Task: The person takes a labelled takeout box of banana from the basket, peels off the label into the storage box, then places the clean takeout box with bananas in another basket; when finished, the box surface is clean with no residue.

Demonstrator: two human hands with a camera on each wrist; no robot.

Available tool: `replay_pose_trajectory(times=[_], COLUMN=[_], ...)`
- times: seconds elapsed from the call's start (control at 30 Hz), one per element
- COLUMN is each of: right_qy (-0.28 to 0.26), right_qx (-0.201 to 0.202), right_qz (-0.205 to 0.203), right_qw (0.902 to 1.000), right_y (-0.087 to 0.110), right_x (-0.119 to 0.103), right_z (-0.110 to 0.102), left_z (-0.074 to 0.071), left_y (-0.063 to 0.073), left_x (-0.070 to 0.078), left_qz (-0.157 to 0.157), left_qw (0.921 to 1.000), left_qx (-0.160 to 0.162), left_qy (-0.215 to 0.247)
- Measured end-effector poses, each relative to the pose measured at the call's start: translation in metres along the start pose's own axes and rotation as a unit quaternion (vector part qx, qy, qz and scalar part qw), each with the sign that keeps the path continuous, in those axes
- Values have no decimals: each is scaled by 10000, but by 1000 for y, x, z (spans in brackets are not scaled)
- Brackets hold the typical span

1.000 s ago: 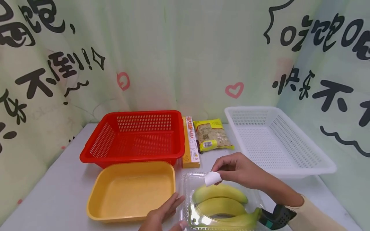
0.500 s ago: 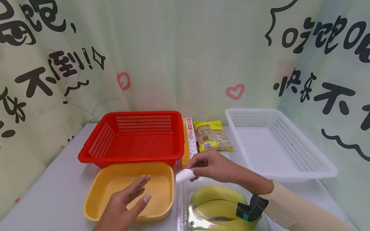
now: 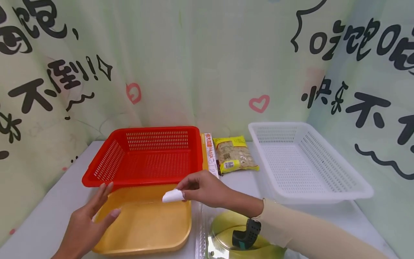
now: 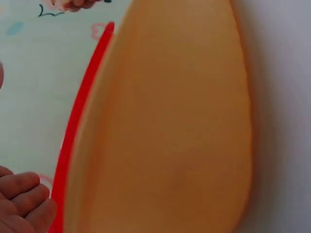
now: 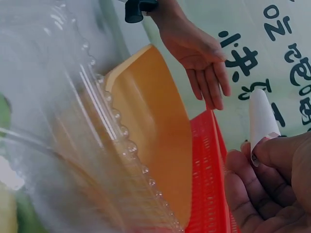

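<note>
Between thumb and fingers, my right hand [image 3: 207,189] pinches a small curled piece of white paper [image 3: 173,196] over the right part of the yellow basin [image 3: 145,223]. The right wrist view shows the white paper [image 5: 262,114] rolled into a narrow tube at the thumb tip. My left hand [image 3: 87,221] is at the basin's left rim, fingers extended and thumb spread, holding nothing. Its fingers [image 4: 29,201] show beside the red rim in the left wrist view. Below my right forearm lies a clear plastic box [image 3: 201,233] with bananas [image 3: 229,219] inside, partly hidden by the wrist strap.
A red basket [image 3: 158,162] stands behind the basin, its front rim close to it. Right of it are a pasta box [image 3: 211,154] and a yellow-topped bag [image 3: 236,154]. A white basket [image 3: 300,162] stands at the right. A printed curtain [image 3: 194,64] encloses the table.
Both hands have moved left: the right one carries the white paper from above the banana box to over the basin, the left one crosses to the basin's left rim.
</note>
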State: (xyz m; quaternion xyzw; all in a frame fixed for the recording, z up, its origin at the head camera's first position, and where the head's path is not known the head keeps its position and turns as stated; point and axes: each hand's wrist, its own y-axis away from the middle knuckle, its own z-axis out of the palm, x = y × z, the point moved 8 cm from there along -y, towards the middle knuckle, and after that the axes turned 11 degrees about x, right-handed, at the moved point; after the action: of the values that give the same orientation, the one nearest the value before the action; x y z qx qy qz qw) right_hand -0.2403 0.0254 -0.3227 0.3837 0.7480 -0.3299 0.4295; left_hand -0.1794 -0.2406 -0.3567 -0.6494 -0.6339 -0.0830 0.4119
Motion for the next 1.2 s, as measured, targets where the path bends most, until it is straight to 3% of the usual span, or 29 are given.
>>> replay_pose_trajectory(times=[0.17, 0.37, 0.53, 0.63, 0.7, 0.83, 0.97, 1.1, 1.2], right_qy=[84, 203, 248, 381, 518, 687, 898, 1163, 1224], right_qx=[-105, -511, -845, -985, -1108, -1463, -1797, -1950, -1958], right_qz=[39, 360, 532, 478, 406, 360, 275, 121, 161], right_qw=[9999, 9978, 9947, 9933, 9917, 9862, 9792, 9738, 9729], right_y=[-10, -15, -17, -18, -19, -21, -22, -23, -23], right_x=[-3, 5, 11, 13, 13, 16, 19, 21, 23], right_z=[6, 27, 44, 50, 54, 62, 71, 76, 77], left_z=[1, 8, 13, 17, 20, 26, 30, 30, 31], left_y=[6, 16, 24, 27, 28, 31, 35, 40, 41], left_x=[-20, -30, -31, -29, -31, -38, -45, -49, -50], left_qz=[-187, -514, -799, -769, -969, -1451, -1675, -2024, -2153], left_qw=[9978, 9906, 9871, 9873, 9837, 9655, 9447, 9238, 9185], left_qx=[-520, -1263, -1370, -1375, -1492, -2117, -2792, -3200, -3246], left_qy=[-365, 92, 235, 214, 262, 438, 395, 561, 677])
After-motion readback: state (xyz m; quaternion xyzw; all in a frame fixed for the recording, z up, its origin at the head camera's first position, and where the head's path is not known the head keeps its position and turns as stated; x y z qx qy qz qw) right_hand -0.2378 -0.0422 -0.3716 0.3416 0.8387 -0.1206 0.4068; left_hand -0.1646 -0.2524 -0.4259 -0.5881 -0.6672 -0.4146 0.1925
